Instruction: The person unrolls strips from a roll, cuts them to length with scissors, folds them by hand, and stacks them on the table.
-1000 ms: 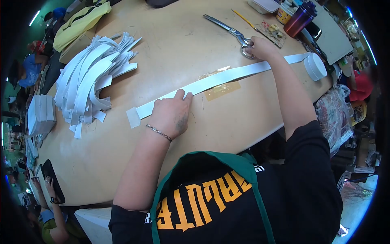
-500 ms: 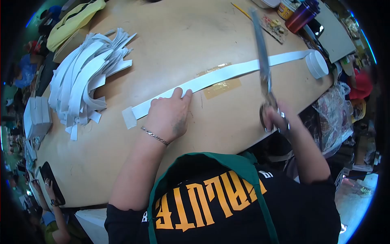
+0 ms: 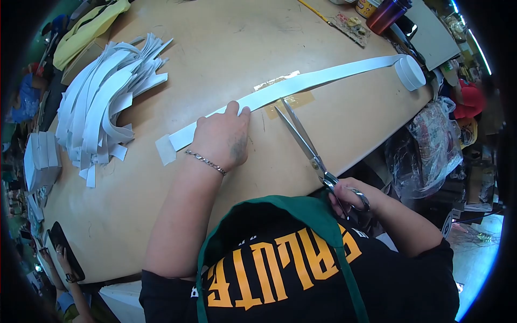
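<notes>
A long white elastic band (image 3: 315, 79) runs diagonally across the table from a roll (image 3: 412, 74) at the right. Its left end lies by a pale piece of tape (image 3: 165, 150). My left hand (image 3: 222, 132) rests on the band near that end, fingers laid out and pressing it down. In my right hand (image 3: 353, 195) is a pair of metal scissors (image 3: 308, 145), fingers wrapped through the handles. The blades are slightly apart, tips just below the band and over the brown tape (image 3: 291, 103), not around the band.
A heap of cut white strips (image 3: 102, 99) lies at the left, beside a white stack (image 3: 42, 160). Farther back are a pencil (image 3: 313, 11) and a dark bottle (image 3: 389, 15). Another person's hand (image 3: 63, 258) touches a dark phone-like device (image 3: 67, 250) at lower left.
The scissors have swung down and left, from crossing over the band to below it, tips now near the brown tape. My left hand stays on the band. The whole view has shifted slightly.
</notes>
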